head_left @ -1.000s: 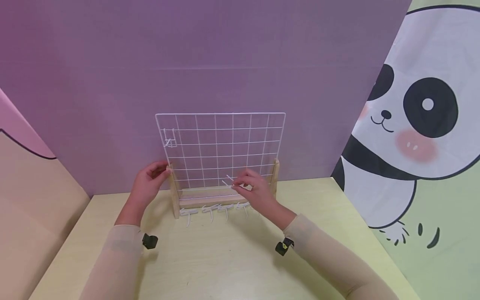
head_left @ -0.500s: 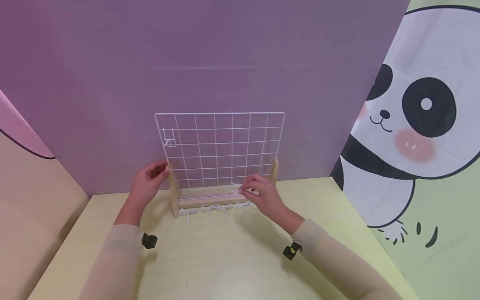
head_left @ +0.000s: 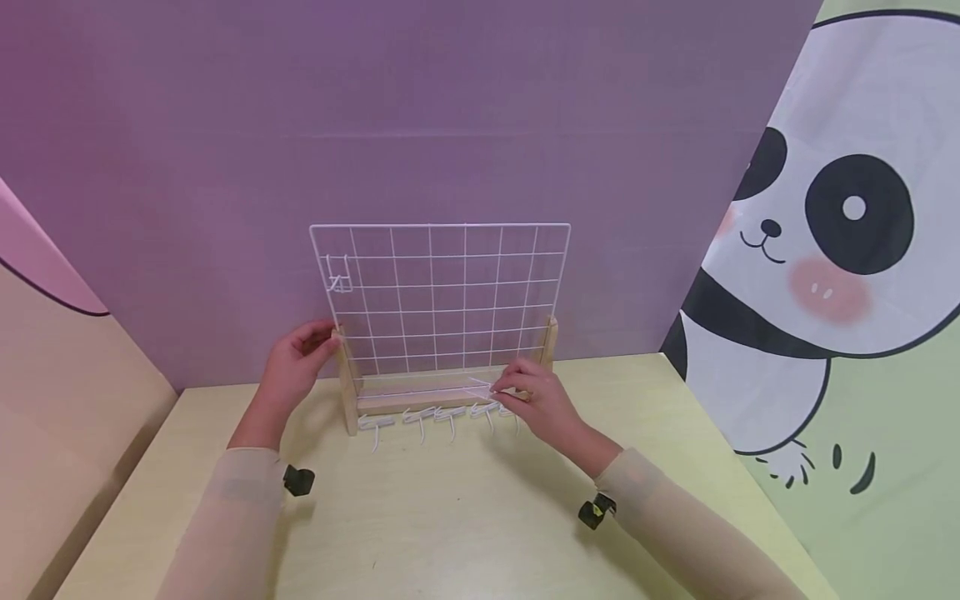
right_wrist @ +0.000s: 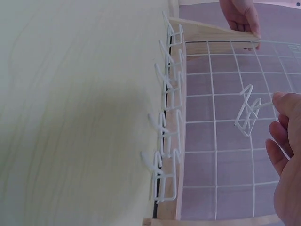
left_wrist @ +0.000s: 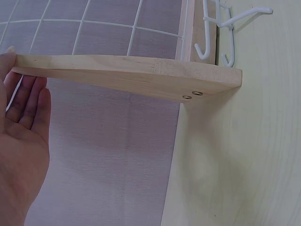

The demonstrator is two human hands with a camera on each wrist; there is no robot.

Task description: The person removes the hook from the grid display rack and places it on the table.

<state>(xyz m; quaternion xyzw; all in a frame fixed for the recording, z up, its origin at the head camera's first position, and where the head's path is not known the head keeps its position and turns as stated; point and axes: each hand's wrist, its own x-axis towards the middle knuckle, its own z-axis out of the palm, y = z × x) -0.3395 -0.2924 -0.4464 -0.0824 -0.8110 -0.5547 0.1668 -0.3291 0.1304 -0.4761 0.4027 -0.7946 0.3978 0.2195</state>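
A white wire grid panel (head_left: 465,283) stands upright in a wooden stand (head_left: 405,402) on the pale table (head_left: 450,517). My left hand (head_left: 296,367) holds the top of the stand's left post (left_wrist: 127,75), thumb on one side and fingers (left_wrist: 28,108) on the other. My right hand (head_left: 501,387) pinches a white wire hook (right_wrist: 248,110) close in front of the grid's bottom right cells. One hook (head_left: 339,279) hangs in the grid's upper left corner. Several loose hooks (head_left: 420,417) lie in a row along the front of the stand (right_wrist: 167,122).
A purple wall (head_left: 450,125) rises right behind the grid. A panda backdrop (head_left: 825,250) closes the right side and a tan panel (head_left: 67,417) the left. Bare tabletop stretches between the stand and me.
My right hand has moved down and to the right with the hook, from the grid's lower middle to its bottom right corner. The left hand has stayed on the post.
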